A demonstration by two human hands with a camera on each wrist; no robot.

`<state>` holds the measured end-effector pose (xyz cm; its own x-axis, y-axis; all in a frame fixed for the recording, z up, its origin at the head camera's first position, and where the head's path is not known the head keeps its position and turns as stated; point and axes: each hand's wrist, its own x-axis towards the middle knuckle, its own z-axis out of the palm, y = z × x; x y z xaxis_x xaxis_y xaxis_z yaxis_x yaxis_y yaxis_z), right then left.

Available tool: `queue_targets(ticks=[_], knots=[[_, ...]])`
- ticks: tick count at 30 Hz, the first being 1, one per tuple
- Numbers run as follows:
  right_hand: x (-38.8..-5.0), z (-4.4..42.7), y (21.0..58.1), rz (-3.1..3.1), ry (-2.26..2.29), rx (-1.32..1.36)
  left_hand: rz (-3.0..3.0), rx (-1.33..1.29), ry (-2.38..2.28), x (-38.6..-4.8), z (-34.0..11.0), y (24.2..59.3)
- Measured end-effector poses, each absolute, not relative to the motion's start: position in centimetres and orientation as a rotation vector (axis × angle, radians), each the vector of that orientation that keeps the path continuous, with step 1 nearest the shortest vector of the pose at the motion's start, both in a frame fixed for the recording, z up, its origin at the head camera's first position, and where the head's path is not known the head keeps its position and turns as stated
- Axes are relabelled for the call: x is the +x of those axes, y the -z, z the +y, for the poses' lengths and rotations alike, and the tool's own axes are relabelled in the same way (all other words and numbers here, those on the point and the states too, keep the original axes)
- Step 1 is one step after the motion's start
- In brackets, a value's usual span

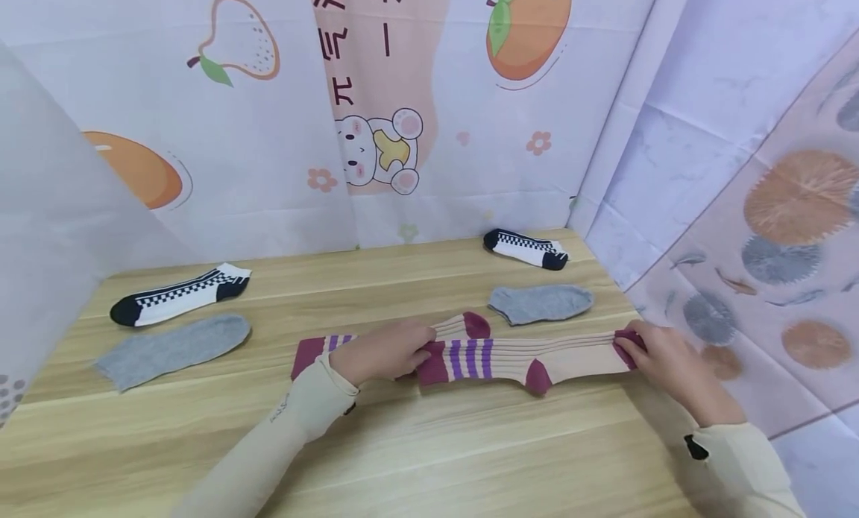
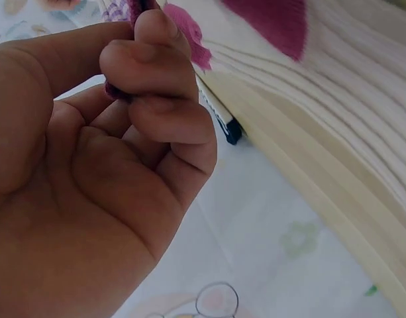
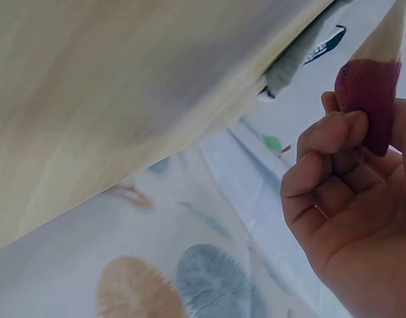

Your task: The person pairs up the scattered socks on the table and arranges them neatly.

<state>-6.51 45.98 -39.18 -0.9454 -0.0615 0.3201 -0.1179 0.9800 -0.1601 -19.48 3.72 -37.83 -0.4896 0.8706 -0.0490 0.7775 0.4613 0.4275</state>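
A cream sock (image 1: 577,359) with a maroon cuff, heel and toe and purple stripes is stretched out flat between both hands. My left hand (image 1: 385,350) pinches its maroon cuff, also visible between the curled fingers in the left wrist view. At the other end, my right hand (image 1: 671,369) grips the maroon toe (image 3: 368,99) between thumb and fingers. A matching striped sock (image 1: 311,354) lies on the table to the left, partly hidden under my left hand and forearm. Its maroon toe (image 1: 477,326) shows just behind the held sock.
Toward the back left lie a black-and-white checkered sock (image 1: 181,294) and a grey sock (image 1: 177,348). At the back right are another checkered sock (image 1: 526,248) and another grey sock (image 1: 540,303). The wooden table (image 1: 403,458) meets printed curtains (image 1: 282,153) behind and on the right.
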Motion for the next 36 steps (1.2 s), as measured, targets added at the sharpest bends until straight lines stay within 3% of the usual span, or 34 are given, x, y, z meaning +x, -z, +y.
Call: queue_targets(ticks=[36], knots=[[-12.7,35.9,38.4,-2.837,-0.398,0.490,2.537,1.212,-0.581,-20.2,-9.7,37.1]])
